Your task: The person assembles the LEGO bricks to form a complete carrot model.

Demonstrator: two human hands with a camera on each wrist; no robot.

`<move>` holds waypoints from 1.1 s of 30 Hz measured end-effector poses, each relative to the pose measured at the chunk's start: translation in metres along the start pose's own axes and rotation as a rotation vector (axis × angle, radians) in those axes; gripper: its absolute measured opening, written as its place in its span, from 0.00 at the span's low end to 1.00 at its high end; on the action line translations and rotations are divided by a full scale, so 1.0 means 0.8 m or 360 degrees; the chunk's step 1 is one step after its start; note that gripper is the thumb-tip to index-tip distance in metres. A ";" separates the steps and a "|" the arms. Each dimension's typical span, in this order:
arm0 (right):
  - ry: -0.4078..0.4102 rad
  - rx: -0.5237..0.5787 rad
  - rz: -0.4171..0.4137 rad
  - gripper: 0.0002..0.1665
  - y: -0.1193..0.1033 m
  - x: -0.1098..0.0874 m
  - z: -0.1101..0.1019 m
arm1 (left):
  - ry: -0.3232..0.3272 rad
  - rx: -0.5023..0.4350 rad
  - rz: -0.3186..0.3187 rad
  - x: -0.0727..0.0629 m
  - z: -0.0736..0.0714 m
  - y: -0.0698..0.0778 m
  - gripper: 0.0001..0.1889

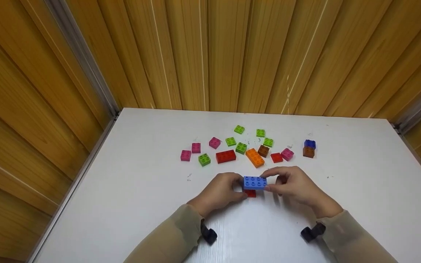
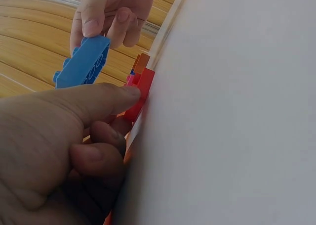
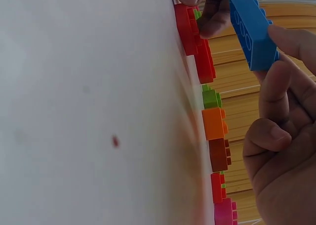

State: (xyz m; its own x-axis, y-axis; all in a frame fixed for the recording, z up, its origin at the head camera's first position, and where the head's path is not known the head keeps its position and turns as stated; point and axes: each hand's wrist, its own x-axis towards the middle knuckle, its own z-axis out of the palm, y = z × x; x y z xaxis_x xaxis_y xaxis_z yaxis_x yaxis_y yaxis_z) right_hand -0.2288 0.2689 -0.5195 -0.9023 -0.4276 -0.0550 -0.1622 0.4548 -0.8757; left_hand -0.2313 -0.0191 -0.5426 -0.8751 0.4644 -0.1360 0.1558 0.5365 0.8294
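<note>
My right hand (image 1: 295, 185) pinches a blue eight-stud building brick (image 1: 255, 182) by one end, thumb against finger, studs facing up. Just under it lies a red brick (image 1: 250, 194), mostly hidden by the blue one in the head view. My left hand (image 1: 220, 191) grips this red brick at its left end, the thumb on its near side. From the left wrist, the blue brick (image 2: 84, 64) shows raised above the red brick (image 2: 144, 89), with a gap between them. The hollow underside of the blue brick (image 3: 252, 32) shows in the right wrist view.
Beyond my hands lie loose bricks: a long red one (image 1: 226, 156), an orange one (image 1: 255, 157), a small red one (image 1: 276, 157), several green and pink ones, and a brown one (image 1: 263, 151). A blue brick (image 1: 310, 144) and a brown brick (image 1: 308, 152) sit together at right on the white table (image 1: 141, 146).
</note>
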 end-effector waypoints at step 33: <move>-0.0060 -0.0131 0.0124 0.18 -0.002 0.006 0.020 | 0.0026 0.0038 0.0087 0.001 0.002 0.000 0.19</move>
State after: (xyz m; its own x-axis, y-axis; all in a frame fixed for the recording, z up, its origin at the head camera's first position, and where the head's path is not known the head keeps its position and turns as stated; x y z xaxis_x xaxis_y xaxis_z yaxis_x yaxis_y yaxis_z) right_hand -0.2269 0.2536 -0.5256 -0.8979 -0.4170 -0.1407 -0.1259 0.5497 -0.8258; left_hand -0.2314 -0.0180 -0.5438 -0.8723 0.4820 -0.0817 0.2143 0.5272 0.8223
